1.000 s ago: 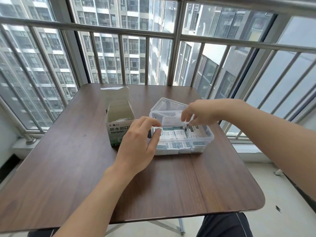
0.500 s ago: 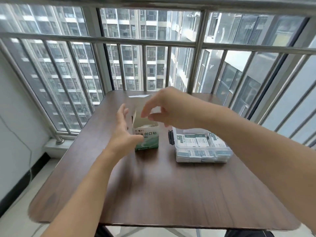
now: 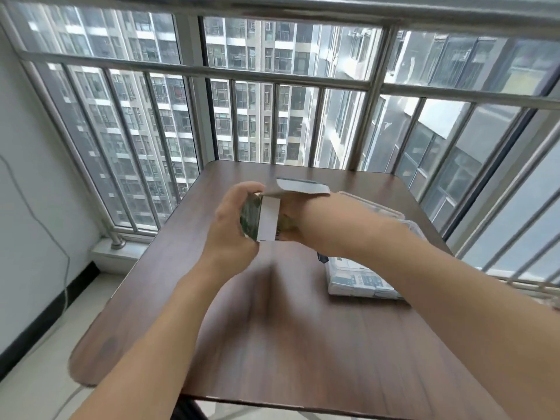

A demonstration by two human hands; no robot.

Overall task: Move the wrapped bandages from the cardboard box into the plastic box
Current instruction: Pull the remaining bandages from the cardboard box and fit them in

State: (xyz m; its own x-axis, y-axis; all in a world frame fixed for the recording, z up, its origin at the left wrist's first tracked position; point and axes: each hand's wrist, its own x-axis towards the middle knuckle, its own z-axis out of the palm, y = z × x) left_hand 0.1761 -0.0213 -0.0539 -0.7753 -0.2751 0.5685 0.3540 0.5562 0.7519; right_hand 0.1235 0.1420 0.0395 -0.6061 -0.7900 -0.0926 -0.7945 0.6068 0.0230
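Note:
The green and white cardboard box (image 3: 263,219) is lifted off the table and tipped on its side, its flap (image 3: 303,187) open toward the far side. My left hand (image 3: 231,227) grips its left end. My right hand (image 3: 306,221) holds its right side, fingers hidden behind the box. The clear plastic box (image 3: 360,278) sits on the table to the right, partly covered by my right forearm, with several wrapped bandages (image 3: 357,280) stacked inside.
The brown wooden table (image 3: 272,344) stands against a metal window railing (image 3: 272,77). The plastic box's lid (image 3: 381,210) lies open behind my right wrist. A thin cable (image 3: 65,268) hangs down the left wall.
Both hands closed on the cardboard box and lifted it off the table, tipping it sideways. The camera tilted further left and up.

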